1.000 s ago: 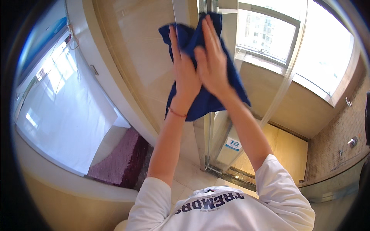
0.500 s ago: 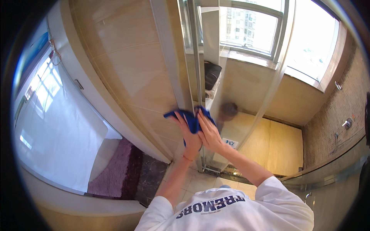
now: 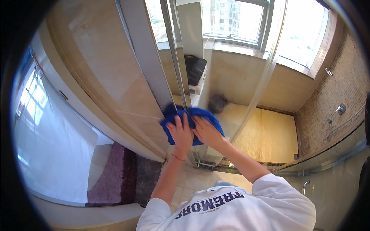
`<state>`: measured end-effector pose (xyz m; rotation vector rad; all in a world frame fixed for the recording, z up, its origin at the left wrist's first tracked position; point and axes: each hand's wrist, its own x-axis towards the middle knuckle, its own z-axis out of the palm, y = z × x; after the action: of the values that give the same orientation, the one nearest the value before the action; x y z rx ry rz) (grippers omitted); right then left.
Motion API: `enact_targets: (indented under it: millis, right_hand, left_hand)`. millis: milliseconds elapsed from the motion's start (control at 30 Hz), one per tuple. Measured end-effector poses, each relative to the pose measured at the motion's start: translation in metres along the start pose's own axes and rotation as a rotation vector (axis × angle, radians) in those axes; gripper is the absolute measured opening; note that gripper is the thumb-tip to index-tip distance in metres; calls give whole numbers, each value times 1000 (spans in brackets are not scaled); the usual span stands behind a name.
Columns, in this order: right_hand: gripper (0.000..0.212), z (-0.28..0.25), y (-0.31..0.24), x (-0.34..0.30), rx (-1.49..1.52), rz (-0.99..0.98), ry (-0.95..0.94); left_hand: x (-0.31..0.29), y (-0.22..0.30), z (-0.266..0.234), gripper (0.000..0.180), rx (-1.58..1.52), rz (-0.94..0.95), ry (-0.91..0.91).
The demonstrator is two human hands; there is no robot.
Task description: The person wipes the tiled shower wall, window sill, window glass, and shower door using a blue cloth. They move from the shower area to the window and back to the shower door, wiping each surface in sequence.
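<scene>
A blue cloth (image 3: 213, 117) is draped around the metal frame edge (image 3: 182, 82) of a glass shower panel. On its left half lies my left hand (image 3: 182, 134), fingers bent and pressing the cloth to the frame. From the other side my right hand (image 3: 207, 133) pushes the cloth against the glass, fingers extended over it. The two hands almost touch between the folds. Part of the frame under the cloth is hidden.
Behind the glass, a dark folded item (image 3: 195, 69) rests on a white shelf. A shower valve (image 3: 340, 109) is on the tiled wall at right. To the left are a pale door frame, a white sheet (image 3: 58, 134) and a purple rug (image 3: 110, 177).
The cloth, bunched before, is now spread wider around the frame. My left hand has turned flatter onto it. The view has shifted, so the room appears moved to the left.
</scene>
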<state>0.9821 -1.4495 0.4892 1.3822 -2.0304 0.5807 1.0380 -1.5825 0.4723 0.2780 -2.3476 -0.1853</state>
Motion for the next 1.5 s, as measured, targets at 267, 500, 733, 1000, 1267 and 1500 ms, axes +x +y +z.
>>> enact_targets:
  millis: [267, 500, 733, 1000, 1267, 1500]
  right_hand:
    - [61, -107, 18, 36, -341, 124, 136]
    - [57, -213, 57, 135, -527, 25, 799]
    - [56, -98, 36, -22, -625, 198, 130]
    - [55, -36, 34, -126, -382, 180, -148]
    - [56, -172, 47, 84, -468, 153, 604]
    - [49, -96, 38, -8, -651, 144, 252]
  left_hand:
    - [58, 61, -41, 66, 99, 124, 243]
    - [198, 104, -126, 58, -263, 430, 661]
    - [32, 66, 36, 72, -153, 341, 144]
    - [-64, 45, 76, 66, -149, 268, -238]
    - [155, 98, -80, 67, -251, 352, 515]
    - [56, 55, 31, 67, -264, 280, 386]
